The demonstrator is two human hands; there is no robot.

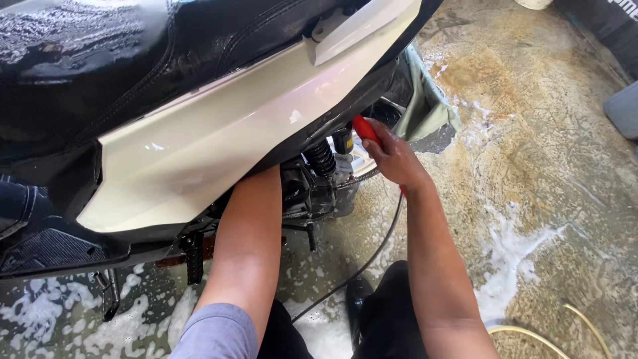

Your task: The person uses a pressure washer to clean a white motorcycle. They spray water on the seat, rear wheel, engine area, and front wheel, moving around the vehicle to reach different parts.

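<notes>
clenched around a red spray handle (364, 128), the right hand (393, 159) points it up under the rear of the scooter; a thin black hose (372, 256) trails from it down across the wet floor and between the person's knees. whether the left hand is open or closed cannot be told, because the left forearm (247, 246) disappears behind the white side panel (219, 149) and the hand itself is hidden in the engine area.

risks, as i judge them: the soapy concrete floor (531, 166) is slick, so a crouched foot could slide. the hidden left hand sits among hard metal parts near the shock spring (321, 158) and could get scraped or pinched if it shifts blindly. the hose lies close to the black shoe (357, 296) and could snag or tug the handle off aim. spray aimed at close range could bounce back at the face.

counted, largest first: one scooter with one black wet seat (100, 53), one white side panel, two forearms in view, one visible hand, one grey-green cloth (425, 106) hanging at the tail, one black hose, one yellowish hose (565, 329) at the lower right, one shock spring, one red handle.
</notes>
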